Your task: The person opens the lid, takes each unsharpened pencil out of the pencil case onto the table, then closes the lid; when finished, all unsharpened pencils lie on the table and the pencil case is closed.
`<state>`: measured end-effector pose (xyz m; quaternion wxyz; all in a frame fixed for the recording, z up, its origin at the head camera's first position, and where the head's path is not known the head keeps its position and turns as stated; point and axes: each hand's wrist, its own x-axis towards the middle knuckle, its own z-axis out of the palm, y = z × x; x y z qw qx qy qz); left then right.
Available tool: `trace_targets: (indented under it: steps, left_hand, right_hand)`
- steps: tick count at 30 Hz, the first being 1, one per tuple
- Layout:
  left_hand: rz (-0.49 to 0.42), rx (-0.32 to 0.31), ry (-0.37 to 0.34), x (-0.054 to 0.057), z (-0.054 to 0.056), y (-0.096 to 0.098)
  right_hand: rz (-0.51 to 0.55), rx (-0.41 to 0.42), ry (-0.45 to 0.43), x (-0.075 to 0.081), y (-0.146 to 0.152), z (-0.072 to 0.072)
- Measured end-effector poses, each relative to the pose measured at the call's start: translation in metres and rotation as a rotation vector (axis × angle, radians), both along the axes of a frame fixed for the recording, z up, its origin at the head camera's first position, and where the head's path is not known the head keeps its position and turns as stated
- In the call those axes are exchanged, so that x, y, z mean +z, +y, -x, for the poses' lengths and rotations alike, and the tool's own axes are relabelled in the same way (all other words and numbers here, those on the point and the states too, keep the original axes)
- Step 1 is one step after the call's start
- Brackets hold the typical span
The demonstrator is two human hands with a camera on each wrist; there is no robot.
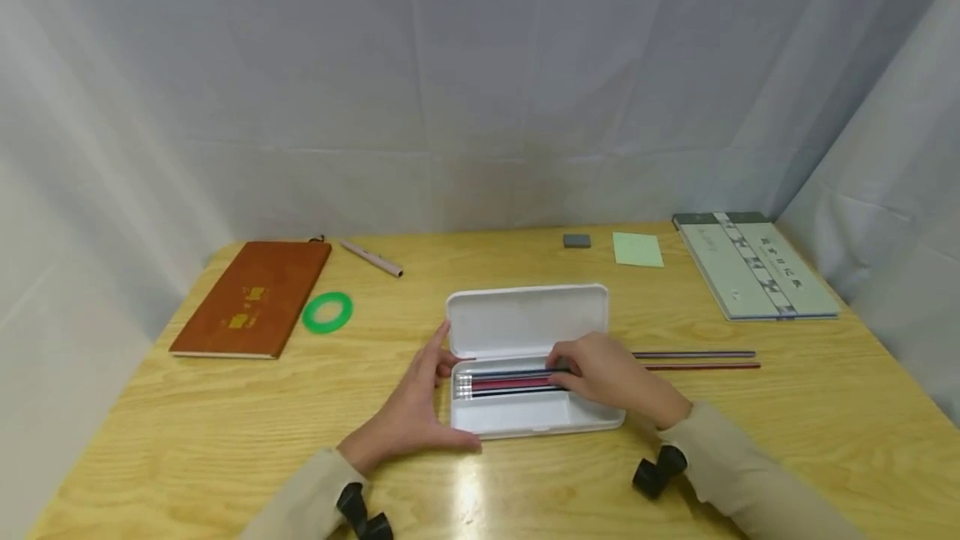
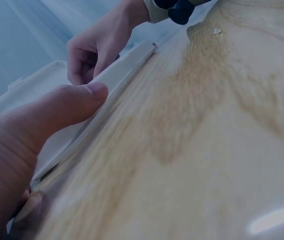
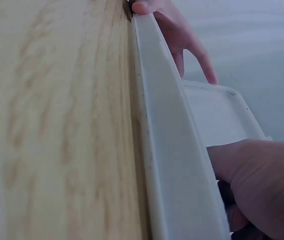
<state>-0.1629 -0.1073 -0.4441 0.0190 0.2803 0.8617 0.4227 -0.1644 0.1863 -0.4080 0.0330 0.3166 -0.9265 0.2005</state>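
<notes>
A white pencil case (image 1: 510, 419) lies with its lid (image 1: 528, 319) raised at the back. Several dark and red pencils (image 1: 502, 384) lie side by side in its rear part, silvery ends to the left. My left hand (image 1: 412, 411) holds the case's left end, thumb along the front wall and fingers at the back by the lid. In the left wrist view the thumb (image 2: 76, 102) presses the case's edge. My right hand (image 1: 607, 373) reaches into the case and pinches at the pencils, its curled fingers hiding their right ends.
Two more pencils (image 1: 705, 367) lie right of the case. A brown notebook (image 1: 262, 290), a green tape ring (image 1: 327, 312) and a pen (image 1: 371, 258) are at left. Behind are a grey eraser (image 1: 577, 241) and sticky notes (image 1: 637, 249); a pale green book (image 1: 761, 269) lies at right.
</notes>
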Motion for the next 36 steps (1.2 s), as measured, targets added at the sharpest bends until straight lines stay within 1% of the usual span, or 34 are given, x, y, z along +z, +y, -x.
trace_targets:
  steps: [5,9,12,17,19,23,27,31,34,36]
  left_hand:
    - [0.003,0.002,-0.002,-0.001,0.0,0.0]
    - [-0.004,0.007,-0.014,-0.001,0.0,0.0]
    - [-0.007,0.005,-0.022,-0.001,0.0,0.001]
    - [0.007,0.01,-0.036,0.0,0.0,0.001]
    - [0.014,0.015,-0.044,0.001,0.0,0.0]
    - [0.015,0.014,-0.044,0.002,0.0,-0.001]
    - [0.019,0.017,-0.036,0.002,-0.001,-0.001]
    - [0.026,0.028,-0.039,0.003,-0.001,-0.002]
    - [0.026,0.029,-0.043,0.003,-0.001,-0.001]
    - [0.026,0.027,-0.044,0.002,0.0,0.0]
  right_hand:
    - [0.021,-0.009,0.002,0.001,-0.001,-0.002]
    - [0.037,-0.051,0.004,0.003,0.003,-0.008]
    - [0.059,-0.099,-0.012,0.004,0.014,-0.014]
    - [0.146,-0.15,-0.017,-0.001,0.052,-0.025]
    - [0.18,-0.16,0.009,-0.006,0.071,-0.03]
    - [0.199,-0.214,0.044,-0.012,0.111,-0.043]
    - [0.195,-0.278,0.057,-0.013,0.144,-0.054]
    - [0.202,-0.262,0.038,-0.017,0.165,-0.059]
    - [0.203,-0.24,0.028,-0.019,0.172,-0.059]
    - [0.197,-0.241,0.042,-0.019,0.172,-0.058]
